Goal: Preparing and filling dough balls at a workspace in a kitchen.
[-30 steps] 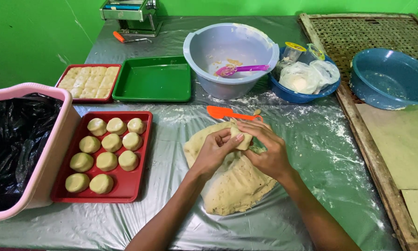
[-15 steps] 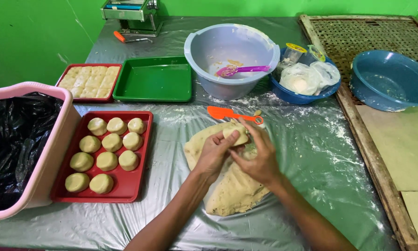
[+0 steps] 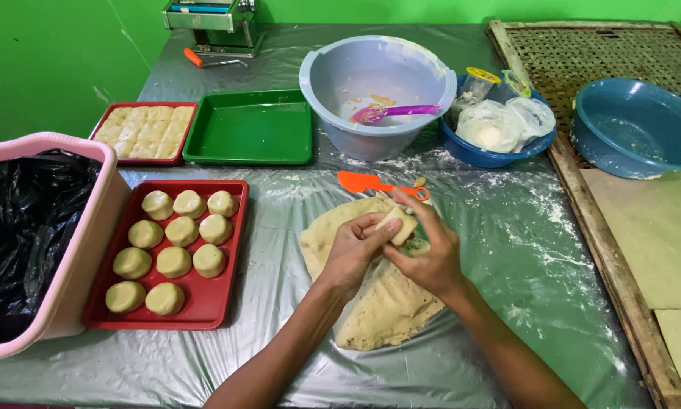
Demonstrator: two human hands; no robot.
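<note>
Covering the grey table (image 3: 507,250), big dough slab (image 3: 378,303) lies centre | red tray (image 3: 223,303) of dough balls sits left | left hand (image 3: 352,254) and right hand (image 3: 427,257), a moment ago pressing the slab, now lifted, both pinching a small dough piece (image 3: 398,224) just above it.

Both forearms are extended from the lower edge of the view and converge at centre. The left hand (image 3: 353,250) is cupped, fingers curled inward — thumb raised toward the right. The right hand (image 3: 425,254) is set opposite, fingers bent over the left fingertips. Both are closed together — wrists held slightly flexed, sleeves absent.
</note>
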